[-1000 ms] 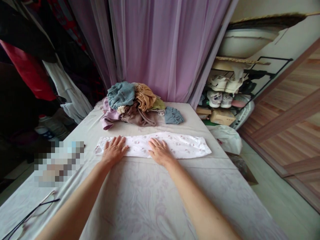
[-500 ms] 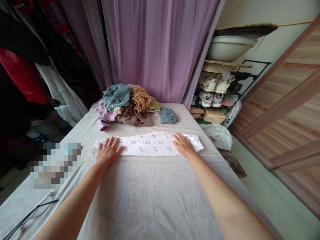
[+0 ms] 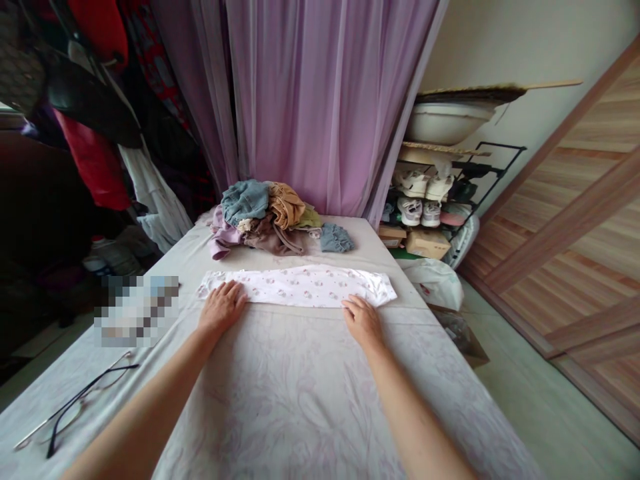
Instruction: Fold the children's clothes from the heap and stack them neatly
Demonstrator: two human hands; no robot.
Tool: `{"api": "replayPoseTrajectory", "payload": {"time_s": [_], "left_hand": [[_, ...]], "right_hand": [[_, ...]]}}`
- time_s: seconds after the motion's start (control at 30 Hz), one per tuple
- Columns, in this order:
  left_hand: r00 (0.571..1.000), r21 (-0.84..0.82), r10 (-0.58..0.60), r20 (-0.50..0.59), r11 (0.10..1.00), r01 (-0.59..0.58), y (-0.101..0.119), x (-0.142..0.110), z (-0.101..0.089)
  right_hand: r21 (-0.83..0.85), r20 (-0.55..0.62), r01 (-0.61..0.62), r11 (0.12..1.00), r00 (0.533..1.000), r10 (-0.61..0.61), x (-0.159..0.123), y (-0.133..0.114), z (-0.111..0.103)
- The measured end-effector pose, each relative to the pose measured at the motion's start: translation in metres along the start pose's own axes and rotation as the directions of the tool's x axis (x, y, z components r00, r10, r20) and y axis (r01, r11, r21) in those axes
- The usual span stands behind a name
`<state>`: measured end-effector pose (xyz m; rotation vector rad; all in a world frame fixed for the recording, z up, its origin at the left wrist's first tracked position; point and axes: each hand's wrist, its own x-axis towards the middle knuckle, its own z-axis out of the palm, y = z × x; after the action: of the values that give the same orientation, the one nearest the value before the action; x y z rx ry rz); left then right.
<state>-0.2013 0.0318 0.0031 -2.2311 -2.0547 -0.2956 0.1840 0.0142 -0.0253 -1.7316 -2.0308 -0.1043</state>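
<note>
A white garment (image 3: 295,287) with a small printed pattern lies flat in a long folded strip across the bed. My left hand (image 3: 223,308) rests on its left end, palm down, fingers stretched out. Near the strip's right end, my right hand (image 3: 363,323) is palm down with its fingertips at the near edge and its fingers loosely extended. Neither hand grips the cloth. Beyond the strip is a heap of clothes with a blue denim piece (image 3: 244,202), a tan piece (image 3: 287,205) and a brown piece (image 3: 273,240). Beside the heap sits a small folded grey-blue garment (image 3: 336,238).
Eyeglasses (image 3: 83,400) lie on the bed sheet (image 3: 290,393) at the left, near a blurred-out item (image 3: 140,311). A purple curtain (image 3: 310,100) hangs behind the bed. To the right stand a shoe rack (image 3: 425,193) and a wooden door (image 3: 565,247). Clothes hang at the left.
My right hand has slid back toward me, from on top of the garment to its near edge. My left hand has also drawn back slightly. The camera view has shifted.
</note>
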Motion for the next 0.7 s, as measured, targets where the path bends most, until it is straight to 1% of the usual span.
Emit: {"api": "replayPoseTrajectory", "payload": {"time_s": [0.1,0.2,0.3,0.43,0.7], "left_hand": [[1.000,-0.018,0.004,0.028,1.000,-0.004,0.006,-0.016,-0.001],[0.998,-0.044,0.016,0.064,0.999,-0.014,0.013,-0.029,-0.004],[0.996,-0.039,-0.010,0.091,0.999,0.014,0.021,-0.039,-0.008],[0.989,-0.014,-0.061,0.132,0.998,0.064,0.027,-0.045,-0.013],[0.983,-0.006,-0.112,0.144,0.993,0.114,0.030,-0.045,-0.014]], "right_hand": [[0.046,0.007,-0.029,0.999,1.000,0.028,0.006,0.001,-0.001],[0.056,-0.001,-0.057,0.997,0.998,0.057,0.011,0.000,-0.004],[0.050,-0.016,-0.086,0.995,0.996,0.087,0.014,-0.001,-0.006],[0.059,-0.036,-0.105,0.993,0.994,0.107,0.015,0.000,-0.004],[0.086,-0.049,-0.099,0.991,0.993,0.104,0.014,0.006,0.002]]}}
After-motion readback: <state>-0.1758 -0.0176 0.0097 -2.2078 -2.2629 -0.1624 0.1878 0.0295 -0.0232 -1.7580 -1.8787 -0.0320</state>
